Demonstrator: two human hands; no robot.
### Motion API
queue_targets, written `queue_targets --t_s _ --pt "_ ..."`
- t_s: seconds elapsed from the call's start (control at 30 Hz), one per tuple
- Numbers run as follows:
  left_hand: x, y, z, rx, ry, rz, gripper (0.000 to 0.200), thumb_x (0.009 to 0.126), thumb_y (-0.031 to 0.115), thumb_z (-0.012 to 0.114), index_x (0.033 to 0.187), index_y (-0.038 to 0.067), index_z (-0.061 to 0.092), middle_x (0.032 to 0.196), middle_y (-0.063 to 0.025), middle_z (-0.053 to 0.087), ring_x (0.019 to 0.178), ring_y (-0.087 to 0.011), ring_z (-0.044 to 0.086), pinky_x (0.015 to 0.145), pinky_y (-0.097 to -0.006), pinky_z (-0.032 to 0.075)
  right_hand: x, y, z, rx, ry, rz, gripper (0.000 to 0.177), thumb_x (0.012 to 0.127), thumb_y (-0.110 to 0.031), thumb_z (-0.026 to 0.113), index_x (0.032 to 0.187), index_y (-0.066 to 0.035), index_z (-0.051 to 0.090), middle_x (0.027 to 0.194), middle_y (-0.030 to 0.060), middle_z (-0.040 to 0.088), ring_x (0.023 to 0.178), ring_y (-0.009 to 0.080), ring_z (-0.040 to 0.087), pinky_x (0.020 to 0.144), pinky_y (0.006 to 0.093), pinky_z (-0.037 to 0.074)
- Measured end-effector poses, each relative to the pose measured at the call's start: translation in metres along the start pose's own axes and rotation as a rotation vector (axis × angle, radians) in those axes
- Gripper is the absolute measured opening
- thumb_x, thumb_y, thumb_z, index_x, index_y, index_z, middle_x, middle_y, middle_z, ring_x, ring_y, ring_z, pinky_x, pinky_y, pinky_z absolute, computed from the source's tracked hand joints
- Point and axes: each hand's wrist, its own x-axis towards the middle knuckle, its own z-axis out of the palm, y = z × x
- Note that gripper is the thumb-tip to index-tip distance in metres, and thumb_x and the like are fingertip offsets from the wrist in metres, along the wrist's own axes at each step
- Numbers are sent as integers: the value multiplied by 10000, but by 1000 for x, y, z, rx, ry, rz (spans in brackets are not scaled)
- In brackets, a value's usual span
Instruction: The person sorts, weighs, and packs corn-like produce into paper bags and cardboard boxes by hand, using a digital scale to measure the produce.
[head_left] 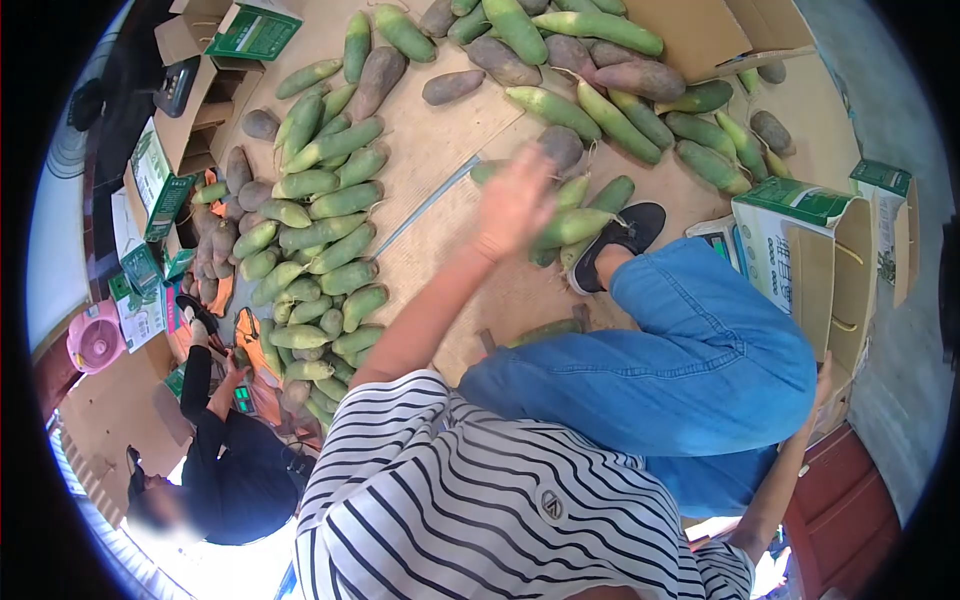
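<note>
Item: green radishes [330,230], long, with some dull purple-brown ones [215,245] among them.
Location: on the floor, over sheets of flat cardboard [440,150]. They lie around the person's outstretched leg and black shoe [620,240].
Laid out: a dense band at the left, lying roughly side by side, with the purple-brown ones bunched at its outer edge.
Loose: a looser spread at the top [600,90], lying at mixed angles, and a small cluster [578,226] just beside the shoe.
Left hand [515,200]: stretched out over the small cluster, touching or just above it. It is motion-blurred, so I cannot tell whether the fingers are apart or closed on a radish.
Right hand [824,378]: down beside the knee, against the open carton. It is mostly hidden, and the state of its fingers cannot be told.
Open carton [800,250]: green and white, lying on its side at the right. The part of its inside that shows holds no radishes.
Other cartons [160,180]: several at the left edge, open or folded, contents not visible.
Progress, as judged: much is grouped, the upper spread looks unsorted, and no boxed radishes can be seen.
Nearby: another person in black [230,470] crouches at the lower left, hands at the band's end.
</note>
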Motion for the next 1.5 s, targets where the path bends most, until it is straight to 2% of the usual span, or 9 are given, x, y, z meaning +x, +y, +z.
queue_targets --t_s 0.13,0.23,0.4,0.53,0.73,1.03,1.17,1.27,1.5 --pt "-46 -148 -19 375 -195 -450 451 727 138 662 1132 17 506 1071 -208 534 939 -366 544 800 -428 462 -11 -33 10 84 21 -30 203 921 -171 562 1011 11 555 767 108 651 673 121 585 607 271 471" --pt "-92 -249 -30 714 -313 -599 506 739 93 599 1225 70 461 1245 -144 482 1140 -292 484 849 -425 463 -14 -58 11 50 -20 68 212 922 -164 559 1023 21 549 752 111 641 662 117 578 595 265 465" --pt "-83 -273 -51 743 -619 -870 730 719 217 721 1328 89 341 1304 -109 434 1175 -302 461 912 -442 448 -14 -61 9 -7 -35 97 217 927 -167 550 1035 22 545 762 103 642 674 114 577 600 264 465" --pt "-59 -248 -47 845 -671 -873 535 741 218 706 1200 108 454 1184 -94 469 1103 -298 481 887 -443 436 -11 -62 9 -29 -36 72 222 932 -169 542 1044 23 543 771 97 642 683 112 577 604 263 465" --pt "-85 -248 -19 580 -513 -392 493 672 139 696 1121 64 504 1068 -160 530 1025 -338 496 876 -404 450 -11 -68 7 -134 -53 139 223 936 -168 537 1063 15 538 803 89 646 712 108 577 633 261 473" --pt "-41 -11 -9 -224 -175 -65 475 734 111 653 1167 -8 498 1155 -212 538 1081 -365 515 928 -411 428 -13 -56 11 46 5 23 236 934 -181 544 1067 14 537 830 97 649 724 107 573 651 258 473" --pt "-84 -135 -11 196 -153 -284 440 715 132 643 1120 5 528 1059 -189 565 958 -363 550 822 -414 464 -13 -56 12 22 -1 28 243 933 -182 547 1074 16 536 837 103 650 730 109 574 656 255 472" --pt "-147 -261 -26 997 -411 -371 379 854 171 498 1222 79 497 1190 -77 541 1111 -257 487 902 -461 422 -13 -57 10 -7 -16 34 249 932 -182 548 1079 18 535 843 108 651 734 111 574 659 252 471" --pt "-118 -258 -46 1016 -899 -604 318 869 180 486 1182 167 543 1152 -61 551 1106 -253 483 846 -412 424 -13 -61 7 -72 -19 54 262 930 -183 553 1092 21 533 857 119 654 743 115 575 667 246 469"
